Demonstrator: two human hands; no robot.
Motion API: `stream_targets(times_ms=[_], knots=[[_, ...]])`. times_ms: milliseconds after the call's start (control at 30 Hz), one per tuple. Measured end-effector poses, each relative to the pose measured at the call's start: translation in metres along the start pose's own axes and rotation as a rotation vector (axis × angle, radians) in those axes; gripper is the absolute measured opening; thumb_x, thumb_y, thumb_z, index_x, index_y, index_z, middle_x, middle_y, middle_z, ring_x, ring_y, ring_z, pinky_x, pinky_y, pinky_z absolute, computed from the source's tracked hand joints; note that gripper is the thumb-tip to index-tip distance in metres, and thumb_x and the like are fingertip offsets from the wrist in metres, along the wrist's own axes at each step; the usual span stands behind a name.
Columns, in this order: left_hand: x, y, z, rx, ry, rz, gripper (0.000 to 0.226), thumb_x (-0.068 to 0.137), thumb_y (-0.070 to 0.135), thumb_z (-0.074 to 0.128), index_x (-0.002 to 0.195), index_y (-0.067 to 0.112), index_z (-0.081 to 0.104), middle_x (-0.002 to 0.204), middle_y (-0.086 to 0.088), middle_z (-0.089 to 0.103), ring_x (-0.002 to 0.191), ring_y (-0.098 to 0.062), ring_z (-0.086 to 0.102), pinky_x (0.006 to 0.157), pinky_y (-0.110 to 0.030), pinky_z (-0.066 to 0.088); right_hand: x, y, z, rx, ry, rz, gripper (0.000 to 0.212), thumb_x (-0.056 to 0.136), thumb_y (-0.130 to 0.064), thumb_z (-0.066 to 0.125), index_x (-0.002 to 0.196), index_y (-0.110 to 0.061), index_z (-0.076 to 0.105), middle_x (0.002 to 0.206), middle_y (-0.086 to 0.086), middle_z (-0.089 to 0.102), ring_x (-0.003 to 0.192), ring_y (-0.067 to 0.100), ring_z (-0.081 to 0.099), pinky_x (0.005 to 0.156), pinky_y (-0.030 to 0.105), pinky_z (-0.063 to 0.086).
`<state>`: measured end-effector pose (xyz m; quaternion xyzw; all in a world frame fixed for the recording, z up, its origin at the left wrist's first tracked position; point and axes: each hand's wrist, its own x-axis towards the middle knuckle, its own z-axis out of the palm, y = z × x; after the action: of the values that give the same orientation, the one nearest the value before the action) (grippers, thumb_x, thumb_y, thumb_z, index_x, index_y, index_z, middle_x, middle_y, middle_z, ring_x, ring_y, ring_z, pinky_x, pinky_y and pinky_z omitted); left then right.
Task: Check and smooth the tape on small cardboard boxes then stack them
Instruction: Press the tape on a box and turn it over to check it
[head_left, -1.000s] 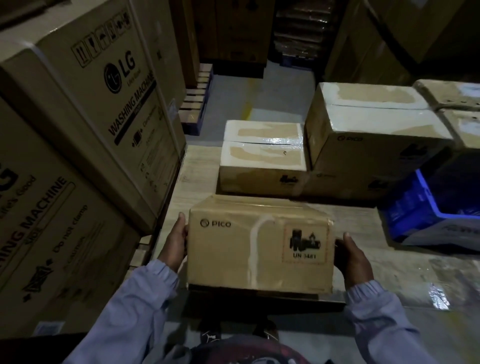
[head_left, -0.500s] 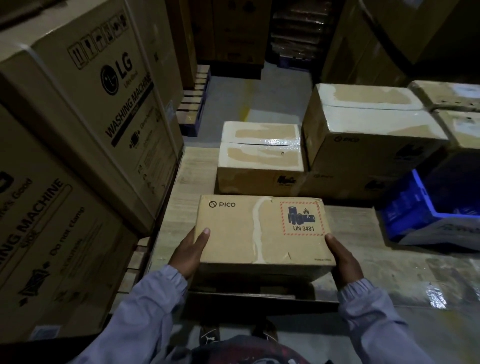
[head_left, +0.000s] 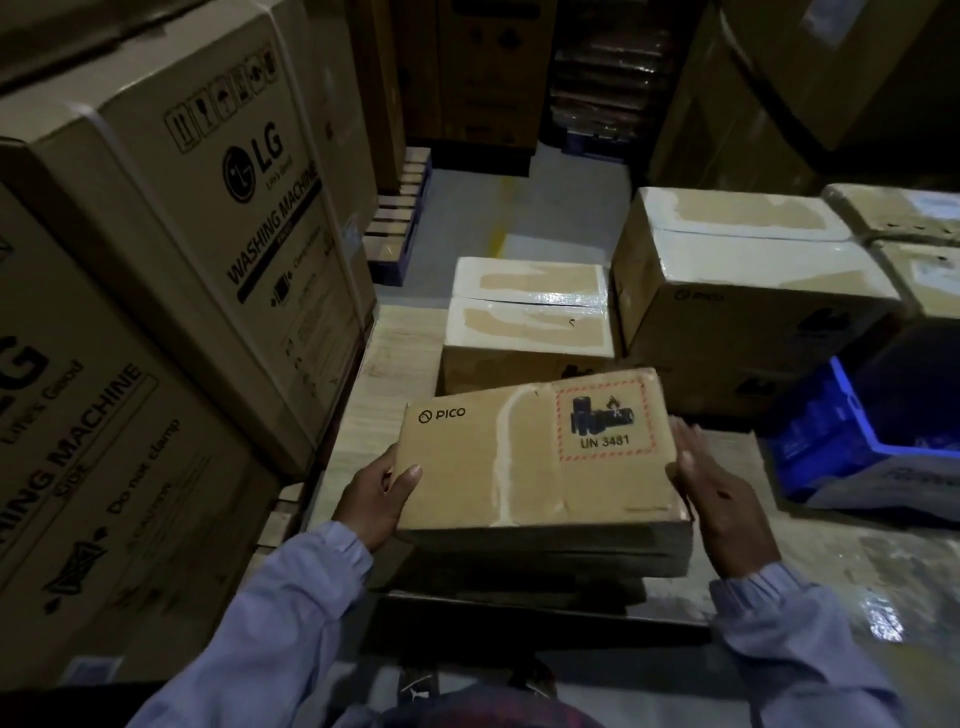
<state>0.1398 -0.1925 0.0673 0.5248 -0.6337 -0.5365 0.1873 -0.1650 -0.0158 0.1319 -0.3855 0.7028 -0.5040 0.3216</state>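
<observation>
A small brown PICO box (head_left: 535, 457) with a strip of clear tape down its face and a red UN 3481 label is lifted and tilted over the wooden platform (head_left: 400, 353). My left hand (head_left: 376, 499) grips its left end, thumb on the top face. Against the box's right end lies my right hand (head_left: 711, 499), fingers straight. Behind it sits a taped box (head_left: 530, 322) and to its right a taller stack of taped PICO boxes (head_left: 743, 291).
Large LG washing machine cartons (head_left: 197, 249) wall off the left side. A blue crate (head_left: 862, 441) sits on the platform at the right. More taped boxes (head_left: 914, 244) stand at the far right. A grey floor aisle with a pallet (head_left: 400, 218) runs beyond.
The box has been tipped so its labelled face turns upward, then lifted and tilted. My left thumb came onto the top face and my right hand slid along the right end.
</observation>
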Motion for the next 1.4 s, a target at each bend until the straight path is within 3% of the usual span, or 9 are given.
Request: stream_targets(times_ms=[67,233,367,500,667,933,1100,1167,1400], knots=[[0.009,-0.007,0.004,0.106,-0.046,-0.003,0.041,0.095,0.040,0.049,0.133,0.026,0.052,0.115,-0.004,0.067,0.103,-0.020,0.062,0.084,-0.028,0.046,0.003,-0.015,0.002,-0.108,-0.051,-0.108,0.072,0.076,-0.081,0.042,0.135,-0.041,0.047,0.148,-0.025,0.034,0.143,-0.005,0.018,0.111,0.016,0.021],[0.012,-0.027,0.041,0.381,-0.198,-0.143,0.046,0.103,0.036,0.038,0.141,0.011,0.047,0.142,-0.012,0.051,0.128,-0.028,0.050,0.101,-0.026,0.038,0.009,-0.045,0.047,-0.473,-0.159,-0.319,0.052,0.087,-0.073,0.033,0.138,-0.058,0.033,0.159,-0.005,0.021,0.148,0.008,0.007,0.120,0.038,0.013],[-0.004,0.003,0.046,0.000,-0.165,-0.253,0.042,0.101,0.045,0.038,0.121,0.016,0.063,0.129,-0.012,0.062,0.115,-0.027,0.059,0.105,-0.042,0.043,0.005,-0.051,0.088,-0.743,-0.284,-0.394,0.056,0.091,-0.068,0.019,0.145,-0.053,0.023,0.162,-0.004,0.011,0.149,0.011,0.000,0.121,0.037,0.006],[-0.029,0.054,0.026,-0.539,-0.162,-0.201,0.038,0.101,0.041,0.036,0.101,0.018,0.067,0.090,-0.005,0.076,0.079,-0.017,0.073,0.065,-0.026,0.057,0.002,-0.041,0.095,-0.878,-0.317,-0.405,0.063,0.091,-0.066,0.012,0.149,-0.045,0.024,0.162,-0.004,0.009,0.149,0.013,0.002,0.122,0.036,0.004],[-0.025,0.052,0.005,-0.437,-0.122,-0.039,0.034,0.095,0.042,0.052,0.121,0.023,0.061,0.112,0.000,0.072,0.107,-0.019,0.067,0.104,-0.045,0.045,0.001,-0.023,0.075,-0.966,-0.243,-0.391,0.067,0.092,-0.067,0.014,0.148,-0.036,0.033,0.160,0.001,0.020,0.149,0.018,0.011,0.121,0.040,0.013],[-0.020,0.043,0.001,-0.325,-0.114,-0.043,0.042,0.080,0.056,0.060,0.115,0.033,0.062,0.106,0.005,0.074,0.101,-0.017,0.070,0.100,-0.048,0.048,-0.012,-0.008,0.057,-0.298,0.048,0.043,0.105,0.074,-0.058,0.057,0.154,-0.022,0.001,0.156,0.000,0.025,0.140,0.018,0.031,0.108,0.032,0.030],[-0.019,0.046,0.005,-0.319,-0.075,-0.022,0.015,0.097,0.033,0.053,0.109,0.035,0.062,0.103,0.006,0.074,0.098,-0.015,0.070,0.098,-0.043,0.050,-0.013,0.003,0.056,0.295,0.023,0.243,0.053,0.077,-0.037,0.069,0.127,-0.034,0.055,0.128,0.004,0.064,0.116,0.024,0.061,0.099,0.046,0.049],[-0.017,0.045,0.007,-0.327,-0.055,-0.020,0.015,0.096,0.034,0.055,0.109,0.036,0.062,0.104,0.005,0.074,0.099,-0.017,0.070,0.096,-0.043,0.051,-0.013,0.001,0.055,0.335,0.003,0.216,0.043,0.089,-0.016,0.063,0.126,-0.036,0.055,0.121,0.001,0.067,0.114,0.025,0.062,0.097,0.045,0.051],[-0.011,0.043,0.018,-0.390,0.009,0.019,0.019,0.098,0.028,0.053,0.112,0.024,0.064,0.107,-0.004,0.073,0.100,-0.021,0.069,0.091,-0.036,0.053,-0.015,-0.030,0.039,0.036,0.011,-0.060,0.075,0.076,-0.044,0.066,0.144,-0.042,0.034,0.134,-0.021,0.053,0.122,-0.003,0.051,0.101,0.033,0.048]])
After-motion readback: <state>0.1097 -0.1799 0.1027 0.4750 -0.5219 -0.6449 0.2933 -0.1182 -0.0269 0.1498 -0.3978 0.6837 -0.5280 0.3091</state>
